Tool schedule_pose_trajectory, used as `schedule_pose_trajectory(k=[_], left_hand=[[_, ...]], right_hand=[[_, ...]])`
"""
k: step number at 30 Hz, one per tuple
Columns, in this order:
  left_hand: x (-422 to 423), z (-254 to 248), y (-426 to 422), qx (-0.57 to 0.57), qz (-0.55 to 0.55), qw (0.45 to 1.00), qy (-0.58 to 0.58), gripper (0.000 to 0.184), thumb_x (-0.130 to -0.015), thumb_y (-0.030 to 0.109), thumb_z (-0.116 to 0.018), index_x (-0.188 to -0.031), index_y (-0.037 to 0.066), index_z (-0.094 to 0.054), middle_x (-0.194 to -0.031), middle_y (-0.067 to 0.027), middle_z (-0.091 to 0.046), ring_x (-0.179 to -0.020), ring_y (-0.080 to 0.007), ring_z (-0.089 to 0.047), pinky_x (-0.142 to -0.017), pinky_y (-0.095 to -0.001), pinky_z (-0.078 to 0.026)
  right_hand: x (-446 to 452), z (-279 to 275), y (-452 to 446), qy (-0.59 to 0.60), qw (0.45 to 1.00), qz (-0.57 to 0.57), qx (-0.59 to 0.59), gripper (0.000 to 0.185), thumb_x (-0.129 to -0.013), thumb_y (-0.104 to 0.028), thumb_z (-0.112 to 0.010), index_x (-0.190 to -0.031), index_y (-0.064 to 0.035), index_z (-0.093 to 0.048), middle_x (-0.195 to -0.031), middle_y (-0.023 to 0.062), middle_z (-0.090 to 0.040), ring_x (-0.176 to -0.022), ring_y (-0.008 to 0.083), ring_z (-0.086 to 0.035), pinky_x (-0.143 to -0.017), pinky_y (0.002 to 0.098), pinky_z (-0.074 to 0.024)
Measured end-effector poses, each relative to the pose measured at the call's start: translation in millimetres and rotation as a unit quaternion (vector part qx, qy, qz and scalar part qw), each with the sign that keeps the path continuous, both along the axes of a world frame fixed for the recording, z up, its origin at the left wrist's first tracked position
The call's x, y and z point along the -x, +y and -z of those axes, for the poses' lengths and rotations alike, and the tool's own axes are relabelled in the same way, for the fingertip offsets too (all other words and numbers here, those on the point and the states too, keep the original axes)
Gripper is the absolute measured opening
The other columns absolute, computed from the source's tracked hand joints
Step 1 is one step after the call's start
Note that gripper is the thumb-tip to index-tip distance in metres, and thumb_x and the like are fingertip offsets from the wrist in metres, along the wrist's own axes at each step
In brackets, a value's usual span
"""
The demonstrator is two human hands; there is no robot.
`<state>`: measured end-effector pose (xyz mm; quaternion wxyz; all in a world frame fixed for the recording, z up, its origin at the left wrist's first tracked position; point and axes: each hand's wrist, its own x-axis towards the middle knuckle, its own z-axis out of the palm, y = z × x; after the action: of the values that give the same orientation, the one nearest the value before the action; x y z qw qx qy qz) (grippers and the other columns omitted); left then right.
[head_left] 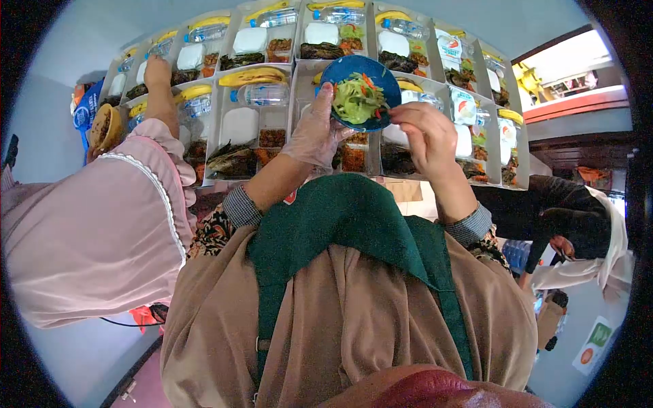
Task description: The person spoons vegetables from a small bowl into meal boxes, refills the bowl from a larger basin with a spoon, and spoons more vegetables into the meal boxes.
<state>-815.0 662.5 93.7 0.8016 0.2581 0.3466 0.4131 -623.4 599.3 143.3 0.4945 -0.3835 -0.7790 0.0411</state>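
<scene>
A blue bowl (389, 80) holds shredded green vegetables with orange and red pieces (358, 98). My left hand (314, 129), in a clear plastic glove, grips the bowl from its left side, tilting it toward me. At the bowl's right rim is my right hand (430, 136), with thumb and fingers pinched together; whatever they hold is too small to make out. Below both hands stand white meal boxes (296, 102), each with compartments. Inside are bananas (253, 76), water bottles (260, 94), white square packets (238, 126), dark leafy-looking parcels (231, 160) and orange-brown food (272, 138).
To the left, another person in a pink garment (95, 231) reaches a hand (158, 71) into the far boxes and has a brown bowl (105, 132) nearby. A person in black (544, 207) bends at the right. Some right-hand boxes carry printed white packets (464, 109).
</scene>
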Motion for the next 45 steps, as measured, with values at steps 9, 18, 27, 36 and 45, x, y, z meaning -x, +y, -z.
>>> schedule_pose_trajectory(k=[9, 18, 27, 36, 45], left_hand=[[7, -10, 8, 0.010, 0.045, 0.999, -0.017, 0.055, -0.091, 0.053, -0.043, -0.124, 0.008, -0.045, -0.115, -0.0106, -0.058, -0.098, -0.0200, -0.062, -0.074, -0.0320, -0.056], [5, -22, 17, 0.051, 0.061, 0.997, 0.021, 0.060, -0.090, 0.055, -0.044, -0.130, 0.011, -0.040, -0.123, -0.0099, -0.053, -0.105, -0.0211, -0.059, -0.082, -0.0347, -0.054], [0, -24, 16, 0.111, -0.014, 0.985, 0.131, 0.062, -0.084, 0.059, -0.052, -0.125, 0.012, -0.046, -0.116, -0.0083, -0.057, -0.100, -0.0244, -0.060, -0.068, -0.0363, -0.055], [-1, -17, 17, 0.034, 0.017, 0.987, 0.154, 0.063, -0.086, 0.053, -0.054, -0.120, 0.000, -0.047, -0.112, -0.0132, -0.058, -0.095, -0.0231, -0.063, -0.073, -0.0352, -0.057], [13, -16, 25, 0.028, 0.024, 0.990, 0.135, 0.063, -0.085, 0.056, -0.052, -0.128, 0.010, -0.045, -0.124, -0.0095, -0.052, -0.109, -0.0208, -0.054, -0.078, -0.0384, -0.052]], right_hand=[[-4, 6, 11, 0.057, 0.997, -0.025, 0.049, 0.013, -0.088, -0.013, -0.055, -0.085, -0.0014, -0.062, -0.087, 0.0128, -0.066, -0.081, 0.0262, -0.064, -0.073, 0.0332, -0.0503], [-12, 27, 23, 0.191, 0.978, -0.044, 0.078, 0.029, -0.095, -0.021, -0.046, -0.081, 0.0008, -0.059, -0.083, 0.0134, -0.065, -0.076, 0.0209, -0.063, -0.068, 0.0294, -0.0503], [-3, 41, 6, 0.437, 0.877, -0.021, 0.198, 0.032, -0.099, -0.027, -0.040, -0.087, 0.0011, -0.051, -0.084, 0.0158, -0.063, -0.066, 0.0150, -0.061, -0.063, 0.0269, -0.0511], [1, 56, 26, 0.607, 0.716, 0.081, 0.335, 0.026, -0.098, -0.024, -0.041, -0.087, -0.0029, -0.051, -0.084, 0.0160, -0.063, -0.060, 0.0173, -0.061, -0.057, 0.0257, -0.0504], [-11, 43, 53, 0.598, 0.743, 0.066, 0.293, 0.026, -0.097, -0.027, -0.045, -0.088, -0.0030, -0.051, -0.085, 0.0170, -0.064, -0.060, 0.0177, -0.061, -0.058, 0.0261, -0.0507]])
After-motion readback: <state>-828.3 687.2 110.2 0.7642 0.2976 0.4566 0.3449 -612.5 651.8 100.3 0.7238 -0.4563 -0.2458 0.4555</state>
